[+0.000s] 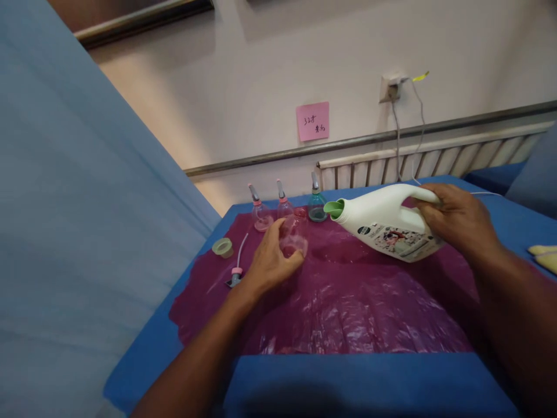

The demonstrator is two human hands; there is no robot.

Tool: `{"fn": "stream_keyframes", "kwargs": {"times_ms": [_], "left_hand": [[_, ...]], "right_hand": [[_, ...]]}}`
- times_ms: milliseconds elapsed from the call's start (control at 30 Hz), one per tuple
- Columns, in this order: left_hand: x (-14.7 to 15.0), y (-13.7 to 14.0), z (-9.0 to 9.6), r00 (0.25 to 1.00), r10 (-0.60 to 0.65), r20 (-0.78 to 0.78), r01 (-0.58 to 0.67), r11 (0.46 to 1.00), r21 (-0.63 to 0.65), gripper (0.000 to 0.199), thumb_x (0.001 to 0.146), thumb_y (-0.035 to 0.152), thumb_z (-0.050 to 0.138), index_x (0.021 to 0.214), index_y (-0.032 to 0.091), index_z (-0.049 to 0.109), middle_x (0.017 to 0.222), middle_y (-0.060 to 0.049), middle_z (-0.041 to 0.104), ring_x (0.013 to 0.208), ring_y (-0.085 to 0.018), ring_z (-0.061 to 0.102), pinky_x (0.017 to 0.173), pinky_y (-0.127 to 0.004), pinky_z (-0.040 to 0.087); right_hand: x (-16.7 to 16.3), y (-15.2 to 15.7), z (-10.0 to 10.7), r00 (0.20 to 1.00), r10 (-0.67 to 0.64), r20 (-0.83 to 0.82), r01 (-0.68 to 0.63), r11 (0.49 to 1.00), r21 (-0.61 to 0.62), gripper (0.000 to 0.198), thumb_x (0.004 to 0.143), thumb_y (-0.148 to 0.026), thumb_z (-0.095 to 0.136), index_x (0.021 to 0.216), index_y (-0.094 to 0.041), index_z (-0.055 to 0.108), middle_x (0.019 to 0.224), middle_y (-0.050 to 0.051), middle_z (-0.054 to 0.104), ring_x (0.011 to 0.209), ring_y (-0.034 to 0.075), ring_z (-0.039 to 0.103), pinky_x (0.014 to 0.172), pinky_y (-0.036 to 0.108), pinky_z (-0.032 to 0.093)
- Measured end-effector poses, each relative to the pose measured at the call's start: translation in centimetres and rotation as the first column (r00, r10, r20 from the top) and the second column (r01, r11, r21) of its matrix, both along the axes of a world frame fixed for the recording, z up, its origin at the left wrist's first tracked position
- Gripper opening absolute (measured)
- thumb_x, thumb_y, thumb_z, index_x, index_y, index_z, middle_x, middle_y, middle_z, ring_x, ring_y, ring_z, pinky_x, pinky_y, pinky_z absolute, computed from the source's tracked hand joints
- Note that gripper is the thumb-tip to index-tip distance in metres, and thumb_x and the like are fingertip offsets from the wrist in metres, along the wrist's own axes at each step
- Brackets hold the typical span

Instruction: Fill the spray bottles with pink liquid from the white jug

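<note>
My left hand [274, 261] is closed around a clear pinkish bottle [293, 244] without a spray head, held above a purple plastic sheet [374, 313]. In my right hand [455, 215] is a pale detergent jug [383, 217], gripped by its handle and tilted to the left. Its green spout [334, 208] points toward the bottle but stays apart from it; I cannot make out any liquid flowing. To the left lie a detached spray head [235, 277] with a tube and a pale green cap [223, 248]. Behind stand two pink spray bottles [261, 219] and a teal spray bottle [317, 208].
The sheet covers part of a blue bed [369, 383]. A blue curtain [78, 232] hangs at the left. Along the wall are a radiator [369, 174], a socket with cables [391, 89] and a pink note [313, 122]. Yellow cloth [546, 256] lies far right.
</note>
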State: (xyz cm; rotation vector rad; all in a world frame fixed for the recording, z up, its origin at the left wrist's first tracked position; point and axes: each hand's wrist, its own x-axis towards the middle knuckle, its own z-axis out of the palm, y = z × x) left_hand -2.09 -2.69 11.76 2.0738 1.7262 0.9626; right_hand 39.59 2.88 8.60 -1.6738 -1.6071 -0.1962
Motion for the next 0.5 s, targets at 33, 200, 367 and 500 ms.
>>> {"fn": "stream_keyframes", "kwargs": {"times_ms": [33,200,367,500], "left_hand": [[0.0,0.1,-0.1,1.0,-0.001,-0.005,0.001,1.0,-0.001,0.082,0.083,0.027,0.078,0.162,0.026,0.052,0.164,-0.014,0.063,0.148,-0.038,0.064,0.128,-0.053,0.051],[-0.1,0.5,-0.6,0.999,-0.029,-0.03,0.029,1.0,-0.011,0.085,0.083,0.03,0.079,0.164,0.026,0.05,0.166,-0.014,0.061,0.15,-0.038,0.062,0.127,-0.053,0.051],[-1.1,0.9,-0.2,0.999,-0.03,-0.044,0.031,1.0,0.006,0.084,0.082,0.034,0.081,0.161,0.028,0.054,0.162,-0.015,0.062,0.147,-0.04,0.064,0.125,-0.056,0.051],[-1.6,0.4,0.6,0.999,-0.037,-0.028,0.037,0.999,0.033,0.082,0.081,0.033,0.08,0.159,0.028,0.056,0.162,-0.015,0.063,0.148,-0.039,0.063,0.127,-0.057,0.049]], "right_hand": [[-0.1,0.0,-0.1,1.0,0.004,0.018,-0.004,1.0,-0.002,0.04,0.096,-0.052,0.057,0.121,-0.033,0.081,0.113,0.008,0.081,0.104,0.033,0.072,0.078,0.04,0.045],[-0.4,0.1,0.2,0.991,0.032,0.132,-0.027,0.999,-0.038,0.038,0.099,-0.044,0.056,0.123,-0.031,0.082,0.114,0.01,0.08,0.105,0.033,0.068,0.076,0.039,0.041],[-0.7,0.7,1.3,0.971,0.023,0.236,0.008,0.992,-0.129,0.03,0.099,-0.038,0.054,0.11,-0.028,0.08,0.106,0.01,0.078,0.094,0.03,0.066,0.066,0.037,0.029],[-1.0,1.2,1.9,0.959,-0.02,0.281,0.089,0.968,-0.234,0.029,0.102,-0.044,0.054,0.107,-0.027,0.077,0.105,0.012,0.08,0.086,0.029,0.067,0.063,0.037,0.027]]}}
